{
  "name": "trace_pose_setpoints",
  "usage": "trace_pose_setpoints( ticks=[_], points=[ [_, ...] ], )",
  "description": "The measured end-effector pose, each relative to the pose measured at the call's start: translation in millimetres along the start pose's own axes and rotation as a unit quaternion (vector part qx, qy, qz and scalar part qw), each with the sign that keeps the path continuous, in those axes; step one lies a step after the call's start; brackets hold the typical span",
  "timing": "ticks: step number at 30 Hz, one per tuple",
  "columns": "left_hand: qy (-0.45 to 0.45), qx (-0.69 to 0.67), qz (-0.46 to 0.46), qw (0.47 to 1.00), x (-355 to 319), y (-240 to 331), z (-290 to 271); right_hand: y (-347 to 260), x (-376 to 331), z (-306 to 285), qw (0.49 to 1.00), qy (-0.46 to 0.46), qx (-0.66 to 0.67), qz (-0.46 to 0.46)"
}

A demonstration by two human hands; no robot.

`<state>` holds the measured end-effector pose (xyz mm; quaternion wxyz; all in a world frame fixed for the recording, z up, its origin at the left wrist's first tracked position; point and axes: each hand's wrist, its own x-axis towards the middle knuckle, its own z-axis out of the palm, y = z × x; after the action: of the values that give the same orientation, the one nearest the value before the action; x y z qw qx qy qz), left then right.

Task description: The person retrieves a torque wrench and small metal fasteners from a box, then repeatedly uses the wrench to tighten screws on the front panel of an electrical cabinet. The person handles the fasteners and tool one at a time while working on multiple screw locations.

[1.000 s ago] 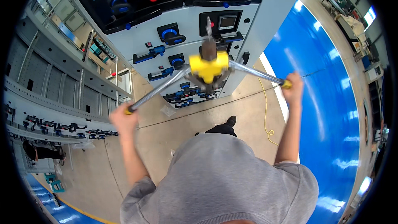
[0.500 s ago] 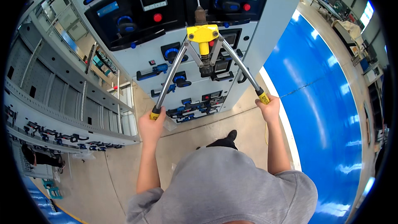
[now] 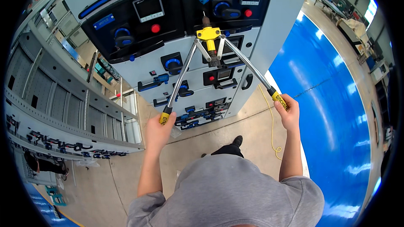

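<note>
I hold a two-armed lever riveter with a yellow head (image 3: 209, 33) in front of a pale grey switchgear cabinet (image 3: 269, 38). My left hand (image 3: 159, 132) is closed round the yellow-and-black grip of its left lever. Round the grip of the right lever, my right hand (image 3: 288, 111) is closed too. The two chrome levers are spread wide in a V. From the head, a dark nosepiece (image 3: 205, 21) with a thin pin points away from me toward the cabinet's black panels. I cannot tell whether the pin touches anything.
The cabinet carries blue-and-black rotary switches (image 3: 227, 11), red buttons (image 3: 155, 28) and small display meters (image 3: 148, 7). An open metal cabinet frame (image 3: 63, 101) stands at the left. A yellow cord (image 3: 272, 130) lies on the floor by my right arm. Beyond it is blue flooring (image 3: 324, 101).
The riveter's head looks smaller and farther from me. Both hands have shifted right, the right one a little more, so the levers stand slightly wider. The cabinet has shifted slightly in view.
</note>
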<state>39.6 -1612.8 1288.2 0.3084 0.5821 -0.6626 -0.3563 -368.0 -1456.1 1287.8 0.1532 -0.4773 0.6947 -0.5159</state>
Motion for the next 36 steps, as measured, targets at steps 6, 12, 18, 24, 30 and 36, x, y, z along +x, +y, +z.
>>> trace_pose_setpoints(
  ticks=[6, 12, 18, 24, 30, 36],
  points=[
    [0.006, 0.016, 0.008, 1.000, 8.6, 5.4, 1.0, 10.2, 4.1, 5.0, 1.000, 0.011, 0.006, -0.006],
    [-0.002, -0.041, 0.013, 0.999, 17.4, 12.5, 0.9, 8.1, 30.6, -8.0, 0.999, 0.010, 0.018, -0.037],
    [0.008, -0.044, 0.004, 0.999, 15.2, 14.3, 5.8, -1.1, 48.0, -13.7, 0.999, 0.006, 0.020, -0.045],
    [0.017, -0.042, 0.008, 0.999, 5.0, 19.9, 13.6, 18.4, 38.2, -17.4, 0.997, 0.028, -0.002, -0.071],
    [0.035, -0.053, 0.025, 0.998, 5.0, 27.0, 5.4, -3.5, 45.8, -20.2, 0.995, 0.037, 0.014, -0.087],
    [-0.012, -0.061, -0.021, 0.998, 9.2, 18.7, -4.3, -26.0, 47.8, -29.3, 0.998, -0.002, 0.009, -0.055]
  ],
)
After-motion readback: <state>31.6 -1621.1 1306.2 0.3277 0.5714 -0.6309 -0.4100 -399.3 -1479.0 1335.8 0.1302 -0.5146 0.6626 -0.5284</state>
